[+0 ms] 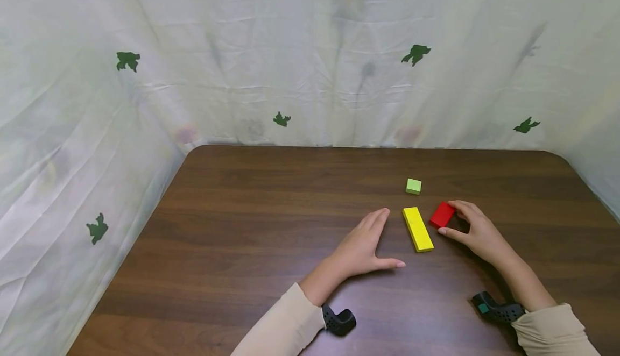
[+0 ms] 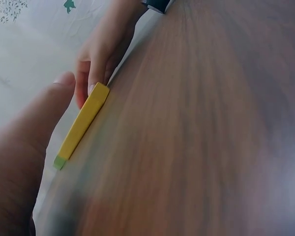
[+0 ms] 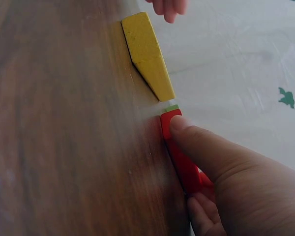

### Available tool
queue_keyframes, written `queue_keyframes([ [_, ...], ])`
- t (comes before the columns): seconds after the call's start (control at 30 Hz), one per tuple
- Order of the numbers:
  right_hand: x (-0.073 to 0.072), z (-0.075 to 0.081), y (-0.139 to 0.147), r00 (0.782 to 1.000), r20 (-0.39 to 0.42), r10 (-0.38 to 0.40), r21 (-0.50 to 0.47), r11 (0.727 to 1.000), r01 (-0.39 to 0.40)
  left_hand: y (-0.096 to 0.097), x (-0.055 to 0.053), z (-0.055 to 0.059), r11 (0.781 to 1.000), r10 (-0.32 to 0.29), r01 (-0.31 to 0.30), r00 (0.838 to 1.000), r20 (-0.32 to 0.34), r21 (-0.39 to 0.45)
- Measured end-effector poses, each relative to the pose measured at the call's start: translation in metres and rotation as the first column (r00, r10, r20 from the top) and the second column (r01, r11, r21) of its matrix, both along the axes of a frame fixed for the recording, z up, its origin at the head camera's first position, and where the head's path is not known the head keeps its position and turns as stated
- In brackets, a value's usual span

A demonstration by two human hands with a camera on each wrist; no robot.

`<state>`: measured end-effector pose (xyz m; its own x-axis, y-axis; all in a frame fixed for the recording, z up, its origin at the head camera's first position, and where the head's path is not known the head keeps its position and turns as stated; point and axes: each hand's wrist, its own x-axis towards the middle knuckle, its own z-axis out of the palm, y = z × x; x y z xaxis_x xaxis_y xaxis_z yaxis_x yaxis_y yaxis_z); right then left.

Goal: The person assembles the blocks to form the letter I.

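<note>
Between thumb and fingers my right hand (image 1: 477,233) pinches a red block (image 1: 442,215) by its ends, low at the tabletop. The right wrist view shows my thumb on the near end of that red block (image 3: 179,152). To its left lies a long yellow block (image 1: 418,229), flat on the table and apart from the red one. My left hand (image 1: 360,248) is spread beside the yellow block, thumb and fingers straight, holding nothing. Behind the yellow block sits a small light green block (image 1: 414,186). Only the thumb (image 2: 34,123) of my left hand shows in the left wrist view.
The brown wooden table (image 1: 242,211) has rounded far corners. A pale curtain (image 1: 310,65) with green bird-like shapes hangs behind it and along both sides. Each wrist carries a black camera band (image 1: 339,321) close over the tabletop.
</note>
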<state>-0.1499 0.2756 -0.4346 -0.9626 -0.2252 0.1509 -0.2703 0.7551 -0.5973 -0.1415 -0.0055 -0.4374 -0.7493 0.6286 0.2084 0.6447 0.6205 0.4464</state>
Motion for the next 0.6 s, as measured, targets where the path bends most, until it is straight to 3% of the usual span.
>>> queue_keyframes([
  [0.6, -0.001, -0.002, 0.0, 1.0, -0.003, 0.003, -0.005, 1.0, -0.003, 0.029, -0.005, -0.002, 0.999, 0.046, -0.045, 0.995, 0.088, -0.019],
])
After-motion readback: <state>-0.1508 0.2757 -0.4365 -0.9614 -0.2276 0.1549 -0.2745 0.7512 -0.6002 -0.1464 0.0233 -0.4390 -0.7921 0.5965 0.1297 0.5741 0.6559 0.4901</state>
